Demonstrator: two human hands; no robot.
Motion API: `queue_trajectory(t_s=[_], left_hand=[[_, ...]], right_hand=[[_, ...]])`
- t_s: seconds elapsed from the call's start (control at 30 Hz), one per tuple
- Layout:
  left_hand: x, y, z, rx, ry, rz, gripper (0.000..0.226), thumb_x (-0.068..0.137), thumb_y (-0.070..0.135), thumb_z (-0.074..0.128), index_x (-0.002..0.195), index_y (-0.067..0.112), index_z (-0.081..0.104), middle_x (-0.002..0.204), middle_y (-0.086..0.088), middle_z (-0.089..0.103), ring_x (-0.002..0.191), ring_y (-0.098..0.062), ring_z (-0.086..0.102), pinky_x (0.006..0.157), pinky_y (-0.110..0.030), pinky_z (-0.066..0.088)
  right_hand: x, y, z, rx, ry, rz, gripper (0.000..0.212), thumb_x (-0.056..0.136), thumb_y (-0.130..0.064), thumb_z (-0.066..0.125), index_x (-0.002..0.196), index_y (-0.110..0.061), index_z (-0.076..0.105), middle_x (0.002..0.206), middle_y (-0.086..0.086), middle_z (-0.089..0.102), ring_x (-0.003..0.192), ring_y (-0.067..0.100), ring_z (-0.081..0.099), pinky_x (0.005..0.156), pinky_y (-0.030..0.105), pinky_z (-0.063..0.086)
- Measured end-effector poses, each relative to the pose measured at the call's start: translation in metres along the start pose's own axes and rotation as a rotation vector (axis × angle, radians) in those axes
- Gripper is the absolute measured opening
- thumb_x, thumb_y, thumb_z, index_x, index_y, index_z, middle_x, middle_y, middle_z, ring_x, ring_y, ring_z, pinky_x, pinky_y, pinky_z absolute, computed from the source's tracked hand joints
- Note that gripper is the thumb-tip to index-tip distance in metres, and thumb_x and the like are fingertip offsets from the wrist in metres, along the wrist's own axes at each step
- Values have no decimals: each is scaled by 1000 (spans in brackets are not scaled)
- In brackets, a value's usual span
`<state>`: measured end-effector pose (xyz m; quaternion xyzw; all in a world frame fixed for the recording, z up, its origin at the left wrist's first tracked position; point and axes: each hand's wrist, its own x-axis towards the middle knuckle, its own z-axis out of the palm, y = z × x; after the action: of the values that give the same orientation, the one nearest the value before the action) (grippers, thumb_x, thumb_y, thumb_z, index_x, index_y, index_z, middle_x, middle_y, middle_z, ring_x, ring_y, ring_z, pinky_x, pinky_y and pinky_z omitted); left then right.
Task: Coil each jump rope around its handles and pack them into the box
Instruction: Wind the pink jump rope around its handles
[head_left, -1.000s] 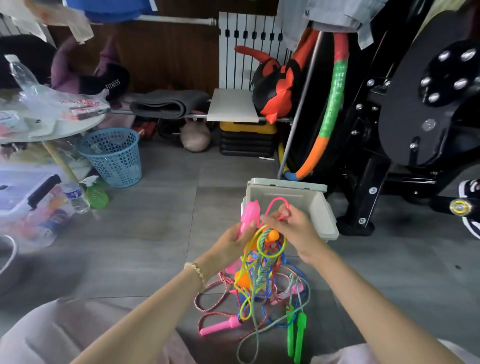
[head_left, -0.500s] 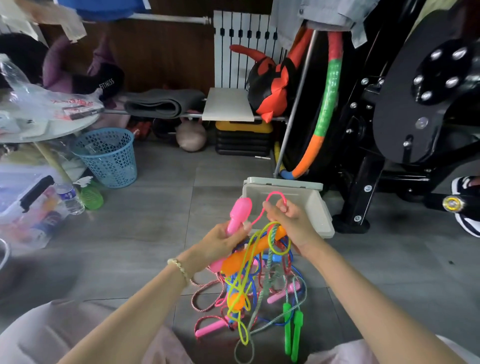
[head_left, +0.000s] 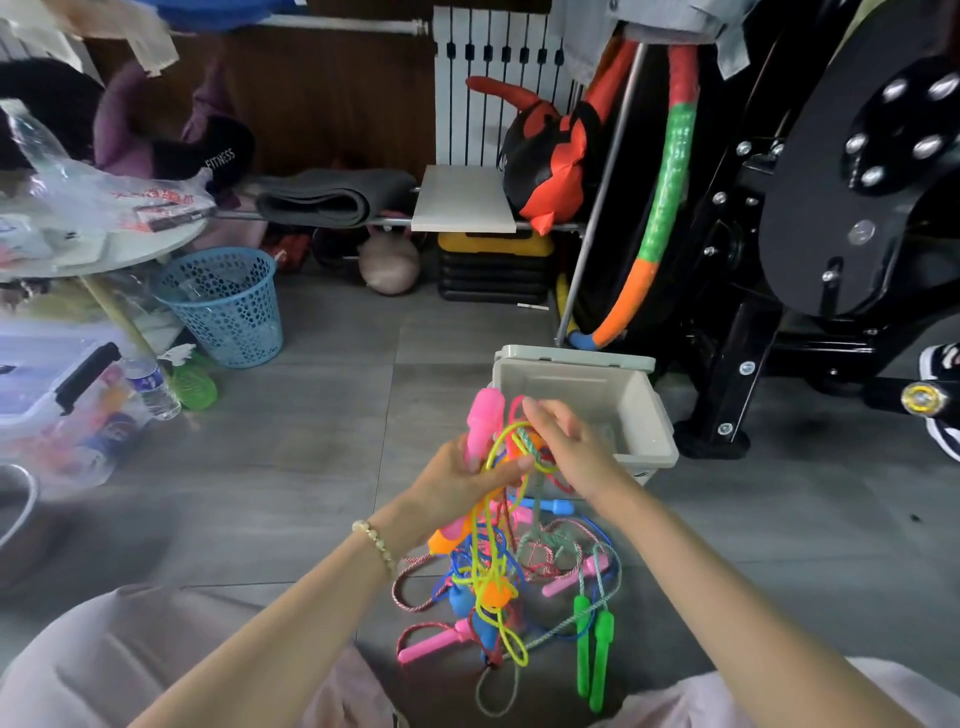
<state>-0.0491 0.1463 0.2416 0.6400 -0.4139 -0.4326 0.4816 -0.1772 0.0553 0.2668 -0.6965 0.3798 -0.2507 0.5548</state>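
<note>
Above the floor's jump-rope tangle (head_left: 498, 582), the left hand (head_left: 457, 475) grips the chunky pink plastic handle (head_left: 485, 421); the right hand (head_left: 569, 447) has brought the thin pink cord (head_left: 513, 410) nearer, grasp unclear: coiling begun.

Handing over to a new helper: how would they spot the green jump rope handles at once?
Start at the open grey plastic box on the tiled floor; the tangled heap of coloured jump ropes lies just nearer the person. At the heap's near right edge two bright green plastic handles lie side by side, the only green ones among pink, blue and orange handles.
</note>
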Motion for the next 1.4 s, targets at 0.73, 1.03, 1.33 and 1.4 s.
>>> queue_trajectory(t_s=[0.73,1.03,1.33,1.4], left_hand=[[7,15,-15,76,-89,-205,67,90,66,35,74,11,70,73,-5,70,57,-14,61,66,-26,53],[10,8,-29,352,-69,-145,47,92,60,39,79,17,53,73,-3,53,65,-16,48,72,-31,48],[16,23,-18,8,-50,-42,41,98,43,40,114,11,60,109,2,71,105,-14,66,98,-32,48],[12,23,-6,-49,-90,-18,35,99,37,41,110,11,61,105,-1,71,101,-15,66,97,-29,49]], right_hand=[[-9,18,7,-185,-30,-282,20,92,-30,57,92,-13,66,80,0,67,74,7,60,69,18,46],[-2,9,-5,119,206,56,32,88,-42,58,71,-17,69,76,4,71,77,16,65,82,35,51],[-1,-11,-12,375,56,-20,32,82,-41,54,82,-12,68,80,6,73,75,18,69,68,30,54],[0,-20,-14,402,46,-52,29,92,-33,47,80,-14,66,74,1,72,69,13,69,57,23,52]])
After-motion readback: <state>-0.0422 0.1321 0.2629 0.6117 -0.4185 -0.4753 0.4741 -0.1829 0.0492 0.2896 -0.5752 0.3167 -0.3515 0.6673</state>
